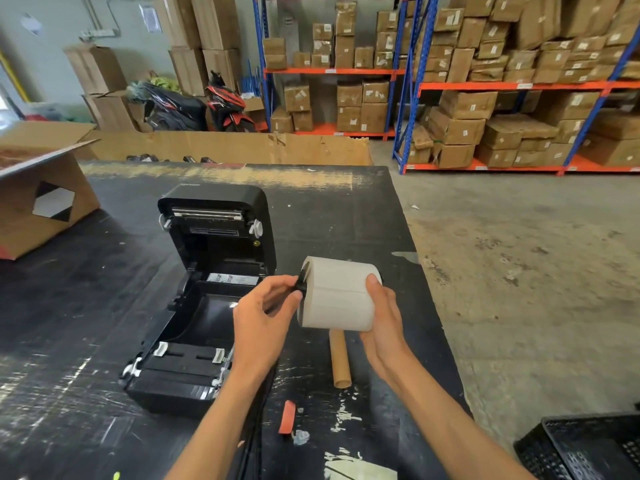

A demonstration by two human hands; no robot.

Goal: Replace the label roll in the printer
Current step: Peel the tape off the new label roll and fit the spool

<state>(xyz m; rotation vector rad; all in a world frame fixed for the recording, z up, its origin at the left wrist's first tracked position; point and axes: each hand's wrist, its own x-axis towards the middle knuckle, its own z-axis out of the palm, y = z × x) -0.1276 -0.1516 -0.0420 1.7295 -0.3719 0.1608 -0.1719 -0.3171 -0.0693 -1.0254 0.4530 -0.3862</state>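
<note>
Hands meet at the label roll (337, 294), which I hold above the black table (363, 216), just right of the open printer (204, 299). My right hand (382, 318) grips the roll's far end, thumb over the top. My left hand (265, 313) pinches the black spindle piece (300, 284) at the roll's near end. A bare cardboard core (340, 358) lies on the table beneath the roll.

A thick white paper label roll (337, 294) lies on its side, held off the tabletop, with a black plastic spindle (300, 284) in its core. Left of the grip, the black plastic label printer (204, 299) stands with its lid raised and its bay empty.
</note>
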